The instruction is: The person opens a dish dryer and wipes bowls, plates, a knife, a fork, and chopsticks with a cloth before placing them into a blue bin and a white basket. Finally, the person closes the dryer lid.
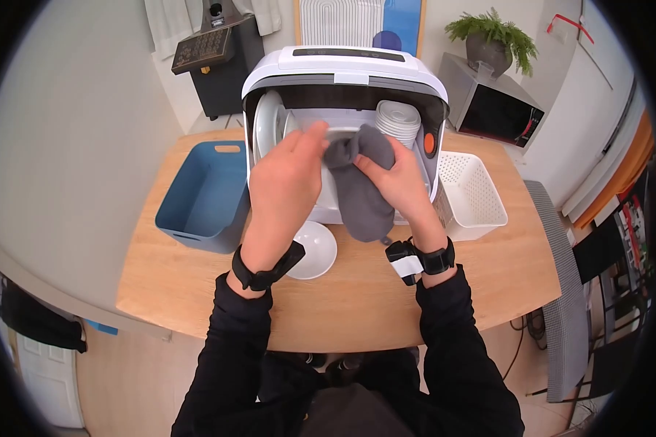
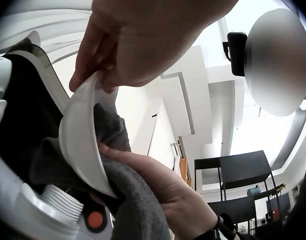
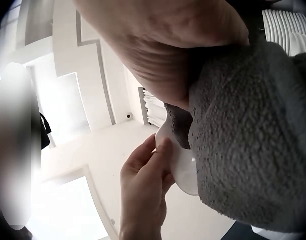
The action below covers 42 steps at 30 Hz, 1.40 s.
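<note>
In the wrist views a white dish (image 2: 83, 135) is held up in front of the open machine. The left hand (image 1: 288, 175) pinches its rim between thumb and fingers. A grey cloth (image 1: 364, 197) lies against both sides of the dish, gripped by the right hand (image 1: 401, 182); the cloth hangs down below that hand. The right thumb lies over the cloth inside the dish in the left wrist view. In the head view the hands and cloth mostly hide the dish. A white bowl (image 1: 319, 251) stands on the table below the left hand.
The white machine (image 1: 350, 57) holds upright plates (image 1: 268, 120) at left and stacked white dishes (image 1: 399, 116) at right. A blue bin (image 1: 197, 193) stands left of it, a white perforated basket (image 1: 474, 197) right. Behind are a microwave (image 1: 499, 105) and a plant (image 1: 492, 36).
</note>
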Available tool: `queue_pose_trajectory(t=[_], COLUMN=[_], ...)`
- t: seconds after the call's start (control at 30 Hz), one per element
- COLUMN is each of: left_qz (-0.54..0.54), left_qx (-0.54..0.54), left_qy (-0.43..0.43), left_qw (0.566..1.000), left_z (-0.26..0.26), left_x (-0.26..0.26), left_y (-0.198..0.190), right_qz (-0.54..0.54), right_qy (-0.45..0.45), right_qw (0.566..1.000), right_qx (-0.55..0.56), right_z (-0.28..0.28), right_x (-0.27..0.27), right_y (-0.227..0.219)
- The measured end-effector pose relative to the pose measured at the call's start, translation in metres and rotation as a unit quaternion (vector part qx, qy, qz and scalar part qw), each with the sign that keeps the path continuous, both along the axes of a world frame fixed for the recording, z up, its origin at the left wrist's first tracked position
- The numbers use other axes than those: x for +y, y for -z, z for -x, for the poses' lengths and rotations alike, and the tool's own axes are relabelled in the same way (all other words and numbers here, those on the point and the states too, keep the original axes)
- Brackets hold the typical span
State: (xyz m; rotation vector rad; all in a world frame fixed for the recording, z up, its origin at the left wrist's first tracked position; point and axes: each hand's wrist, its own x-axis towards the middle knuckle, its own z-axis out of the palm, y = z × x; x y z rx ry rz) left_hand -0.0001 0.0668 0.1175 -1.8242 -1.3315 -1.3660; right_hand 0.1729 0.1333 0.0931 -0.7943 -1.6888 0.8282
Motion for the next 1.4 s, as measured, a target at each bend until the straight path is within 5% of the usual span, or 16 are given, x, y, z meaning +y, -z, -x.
queue_pose_trajectory(t=[0.1, 0.2, 0.3, 0.4, 0.53, 0.7, 0.87, 1.0, 1.17, 1.27, 1.4], left_qz=[0.014, -0.013, -0.091, 0.015, 0.190, 0.096, 0.144, 0.083, 0.040, 0.076, 0.161], left_qx=[0.156, 0.161, 0.037, -0.088, -0.112, -0.009, 0.159, 0.180, -0.058, -0.073, 0.008], left_qy=[-0.029, -0.023, 0.089, 0.072, 0.075, 0.042, -0.119, -0.108, 0.046, 0.029, -0.020], left_qw=[0.987, 0.987, 0.991, 0.993, 0.972, 0.994, 0.969, 0.974, 0.996, 0.994, 0.987], left_z=[-0.005, -0.005, -0.003, -0.005, -0.013, -0.007, -0.012, -0.005, -0.008, -0.021, -0.012], left_x=[-0.006, -0.012, 0.002, 0.000, -0.008, -0.008, -0.021, -0.017, -0.006, -0.007, -0.008], left_y=[-0.003, -0.005, -0.011, -0.001, -0.001, 0.003, 0.005, 0.000, -0.001, 0.007, 0.005], right_qz=[-0.153, -0.154, -0.161, -0.101, -0.117, -0.198, -0.346, -0.299, -0.160, -0.171, -0.189], right_qy=[0.094, 0.094, 0.137, 0.129, 0.136, 0.120, 0.113, 0.125, 0.164, 0.149, 0.133], right_qw=[0.974, 0.976, 0.976, 0.980, 0.979, 0.973, 0.908, 0.928, 0.973, 0.973, 0.971], right_qx=[-0.141, -0.118, -0.048, 0.110, 0.097, -0.005, -0.208, -0.184, 0.028, 0.047, -0.064], right_z=[0.004, 0.004, 0.002, -0.005, -0.003, -0.011, -0.007, -0.003, -0.012, -0.011, -0.013], right_x=[-0.016, -0.023, -0.026, -0.020, -0.022, -0.023, -0.029, -0.034, -0.029, -0.028, -0.032], right_y=[-0.003, -0.010, -0.018, -0.022, -0.021, -0.025, -0.017, -0.019, -0.029, -0.029, -0.030])
